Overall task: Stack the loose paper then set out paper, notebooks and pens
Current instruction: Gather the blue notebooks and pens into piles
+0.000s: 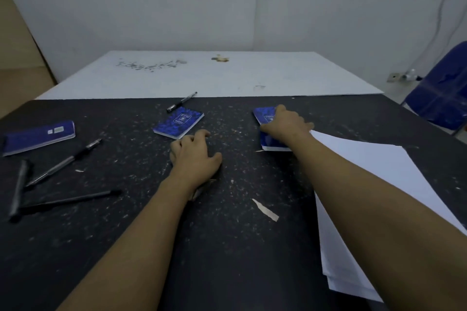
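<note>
On the dark speckled table (227, 247), the paper (366, 179) is already stacked at the right. Setting-out is in hand: the blue notebook pile (265, 115) is gripped by the right hand (285, 124) — the left hand (193, 156) is rested loosely curled, empty. Next, one notebook should be peeled off cleanly.

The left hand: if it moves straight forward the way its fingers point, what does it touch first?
Most likely the small blue patterned notebook, lying just beyond the left hand and its fingertips.

Free passage: bare black speckled tabletop (240, 247), centre. Obstacles: black pens (63, 161) at left, stacked white paper sheets (366, 184) at right, blue patterned notebook (178, 122) ahead.
</note>
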